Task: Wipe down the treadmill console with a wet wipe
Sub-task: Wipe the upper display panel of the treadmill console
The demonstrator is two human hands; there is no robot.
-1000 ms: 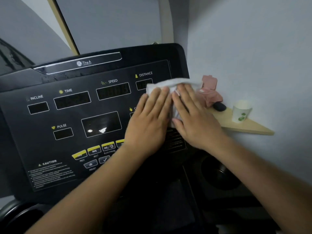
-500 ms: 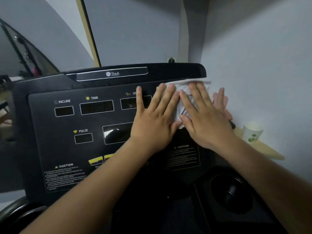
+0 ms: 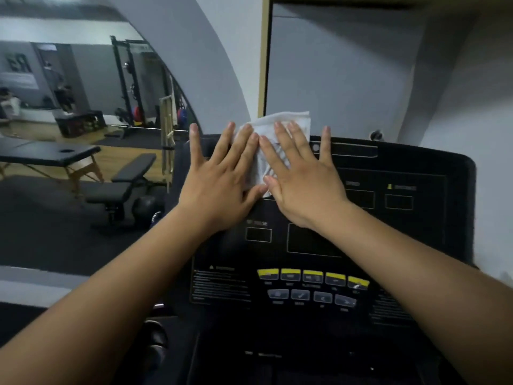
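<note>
**Two flat hands pin one wipe at the console's top edge**

The fingers (image 3: 226, 143) of both hands lie straight and fanned, gripping nothing; they press down rather than curl. The middle fingers of each hand sit on the wet wipe (image 3: 286, 120), while the two little fingers splay off it to either side. The spread looks deliberate: flat fingers keep the thin sheet open so it does not bunch, and they carry moisture across a wide patch at once. The left hand (image 3: 216, 190) and right hand (image 3: 305, 187) rest side by side, thumbs nearly meeting at the wipe's lower edge, so both share the pressure and can steer it together.

The wipe lies at the upper left of the treadmill console (image 3: 433, 245), its top edge standing above the console's rim, probably so that the rim itself gets cleaned. The wipe does not cover most of the panel below and to the right, so the job seems only partly done.

Counted: two hands, one wipe, one console. On the panel, five yellow buttons (image 3: 312, 275) run in a row with four grey buttons (image 3: 300, 295) beneath. Four display windows (image 3: 313, 240) show; whether any lie under the hands cannot be told. Beyond the console's left side stand one weight bench (image 3: 122, 187) and one massage table (image 3: 50, 152).
</note>
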